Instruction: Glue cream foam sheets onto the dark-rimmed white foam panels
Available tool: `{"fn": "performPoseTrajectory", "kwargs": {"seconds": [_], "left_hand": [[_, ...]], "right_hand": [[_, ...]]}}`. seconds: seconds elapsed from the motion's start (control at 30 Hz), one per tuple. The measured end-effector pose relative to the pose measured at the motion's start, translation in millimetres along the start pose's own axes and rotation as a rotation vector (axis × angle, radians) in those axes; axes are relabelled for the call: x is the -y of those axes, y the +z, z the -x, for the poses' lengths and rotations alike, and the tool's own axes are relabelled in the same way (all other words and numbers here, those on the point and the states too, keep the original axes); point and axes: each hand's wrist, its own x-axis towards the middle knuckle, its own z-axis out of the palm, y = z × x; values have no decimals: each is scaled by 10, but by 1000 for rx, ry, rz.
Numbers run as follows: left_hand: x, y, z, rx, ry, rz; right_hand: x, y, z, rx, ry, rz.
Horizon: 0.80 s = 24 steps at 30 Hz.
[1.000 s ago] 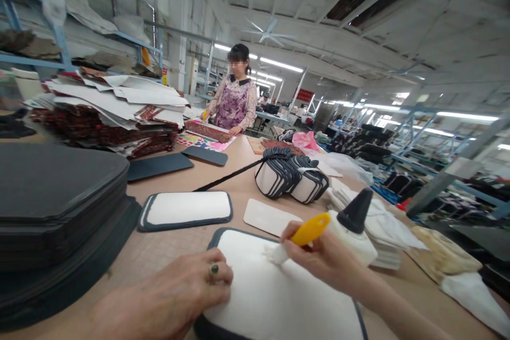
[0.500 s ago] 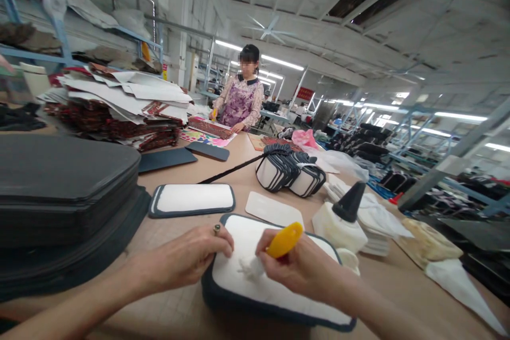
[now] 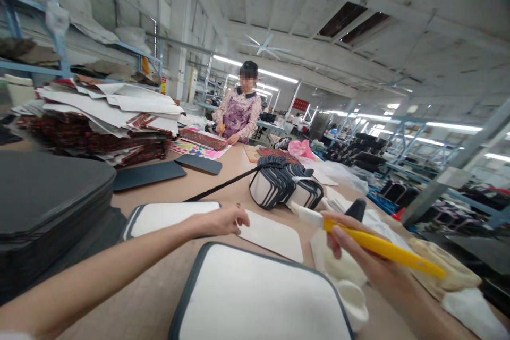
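Observation:
My right hand (image 3: 372,268) is closed around a brush (image 3: 386,247) with a long yellow handle, its white end pointing left and raised above the table. My left hand (image 3: 223,220) is stretched forward, its fingers bent and apart at the left edge of a plain white panel (image 3: 274,235); I cannot tell if they touch it. Nearest me lies a white panel with a dark border (image 3: 263,292). A smaller dark-edged white panel (image 3: 167,216) is partly hidden under my left forearm. An off-white bottle (image 3: 334,257) with a black cone nozzle stands behind my right hand.
Stacked dark sheets (image 3: 51,196) fill the left side. Bundled dark-edged pieces (image 3: 274,183) lie mid-table, with a black strap. A small white cup (image 3: 353,303) stands right of the near panel. Across the table a person (image 3: 239,111) works beside piled material (image 3: 103,122).
My left hand has left the near panel and moved forward to the plain white one. My right hand has lifted the brush off the near panel and moved it right.

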Motion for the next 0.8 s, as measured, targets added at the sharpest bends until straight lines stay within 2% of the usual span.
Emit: {"fn": "performPoseTrajectory", "kwargs": {"seconds": [0.07,0.13,0.2,0.27,0.43,0.53,0.63,0.73,0.8], "left_hand": [[206,314,-294,62,8,-52],[370,579,-481,103,19,-94],[501,745,-583,129,31,-119],[613,817,-639,143,52,-124],[831,832,-731,151,111,-68],[893,842,-769,125,128,-15],[910,852,-776,41,94,9],[917,776,-759,-89,22,22],[909,624,-740,-199,-14,35]], "right_hand": [[-269,77,-215,151,3,-99],[-550,147,-360,209,62,-175],[-792,206,-446,233,125,-241],[-977,257,-501,248,169,-272],[-1282,415,-620,283,188,-193],[-1421,553,-670,388,24,141],[-1553,676,-708,423,-166,489],[-1697,703,-773,388,-276,661],[-1744,641,-837,333,-322,739]]}}
